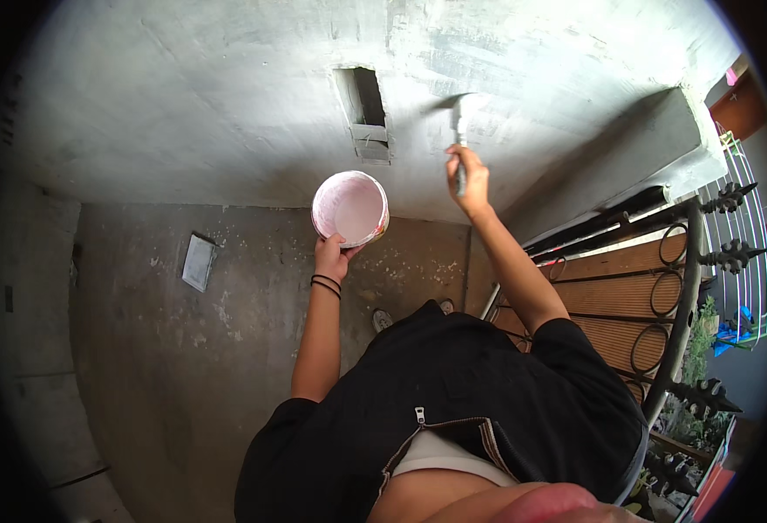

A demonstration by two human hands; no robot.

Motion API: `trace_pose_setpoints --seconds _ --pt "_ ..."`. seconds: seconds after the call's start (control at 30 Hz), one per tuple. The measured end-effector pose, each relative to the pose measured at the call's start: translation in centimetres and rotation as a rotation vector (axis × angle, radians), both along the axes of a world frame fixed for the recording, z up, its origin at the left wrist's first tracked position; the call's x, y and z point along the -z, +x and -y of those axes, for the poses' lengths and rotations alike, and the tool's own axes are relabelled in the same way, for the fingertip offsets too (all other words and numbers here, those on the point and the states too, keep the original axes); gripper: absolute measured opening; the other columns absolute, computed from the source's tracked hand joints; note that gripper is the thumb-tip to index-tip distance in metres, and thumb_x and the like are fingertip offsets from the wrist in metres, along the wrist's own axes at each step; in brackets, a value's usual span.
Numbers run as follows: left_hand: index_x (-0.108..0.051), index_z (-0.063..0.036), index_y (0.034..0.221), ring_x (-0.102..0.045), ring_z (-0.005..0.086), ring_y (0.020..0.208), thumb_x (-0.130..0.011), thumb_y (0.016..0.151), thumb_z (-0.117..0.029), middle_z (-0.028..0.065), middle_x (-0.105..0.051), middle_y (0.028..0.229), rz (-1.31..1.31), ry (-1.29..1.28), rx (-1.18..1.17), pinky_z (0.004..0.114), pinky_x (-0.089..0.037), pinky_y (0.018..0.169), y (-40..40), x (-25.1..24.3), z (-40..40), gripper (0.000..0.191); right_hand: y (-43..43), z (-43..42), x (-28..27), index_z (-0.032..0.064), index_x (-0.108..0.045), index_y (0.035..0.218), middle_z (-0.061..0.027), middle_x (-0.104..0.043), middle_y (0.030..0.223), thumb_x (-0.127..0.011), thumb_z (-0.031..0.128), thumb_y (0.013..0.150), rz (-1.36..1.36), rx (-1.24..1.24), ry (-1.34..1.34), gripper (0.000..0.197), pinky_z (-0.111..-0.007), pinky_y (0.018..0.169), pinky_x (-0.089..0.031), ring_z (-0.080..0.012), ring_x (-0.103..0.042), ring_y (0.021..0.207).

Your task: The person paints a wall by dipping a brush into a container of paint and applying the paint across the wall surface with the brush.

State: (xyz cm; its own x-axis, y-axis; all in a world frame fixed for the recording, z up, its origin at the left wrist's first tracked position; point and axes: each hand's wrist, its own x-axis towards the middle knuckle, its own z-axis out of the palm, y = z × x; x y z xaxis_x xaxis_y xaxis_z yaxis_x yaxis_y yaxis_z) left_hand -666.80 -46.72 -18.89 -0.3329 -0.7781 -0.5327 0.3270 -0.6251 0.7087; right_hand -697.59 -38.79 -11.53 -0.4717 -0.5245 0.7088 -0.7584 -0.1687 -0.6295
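Note:
My left hand (335,256) grips the near rim of a round paint bucket (319,208), thumb over the edge. Its inner wall is smeared with paint, and pale pinkish-white paint (357,214) lies inside. Held by its handle in my right hand (472,175) is a paintbrush (462,124) with white-coated bristles. Those bristles are at the plastered wall (246,118), to the right of a rectangular recess (372,98); whether they touch it is hard to tell. White and grey streaks cover the wall around the brush.
A small pale rectangular panel (198,262) lies on the paint-spattered concrete floor (161,366) at left. To my right stands a black metal gate (674,340) with pointed finials, near my right arm. A plastered ledge (668,144) juts from the wall at upper right.

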Motion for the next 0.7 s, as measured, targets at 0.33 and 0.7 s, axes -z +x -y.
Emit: trace_pose_setpoints --seconds 0.33,0.7 --pt "-0.039 0.0002 0.133 -0.061 0.0410 0.109 -0.045 0.076 0.006 0.0207 -0.052 0.127 0.013 -0.037 -0.057 0.056 -0.061 0.083 1.1 -0.7 -0.5 0.058 1.0 2.9 0.8 0.0059 -0.062 0.099 -0.0154 -0.064 0.086 -0.060 -0.002 0.084 -0.044 -0.320 0.078 0.017 -0.042 0.076 -0.052 -0.0354 -0.064 0.081" --pt "-0.038 -0.0009 0.137 -0.057 0.0432 0.114 -0.047 0.076 0.005 0.0218 -0.049 0.132 -0.058 -0.001 0.032 0.057 -0.058 0.087 -3.2 -1.1 0.8 0.062 -16.0 -16.4 6.1 0.0053 -0.065 0.104 -0.0073 -0.064 0.080 -0.057 0.014 0.095 0.045 0.380 0.073 0.015 -0.030 0.067 -0.051 -0.0146 -0.060 0.070"
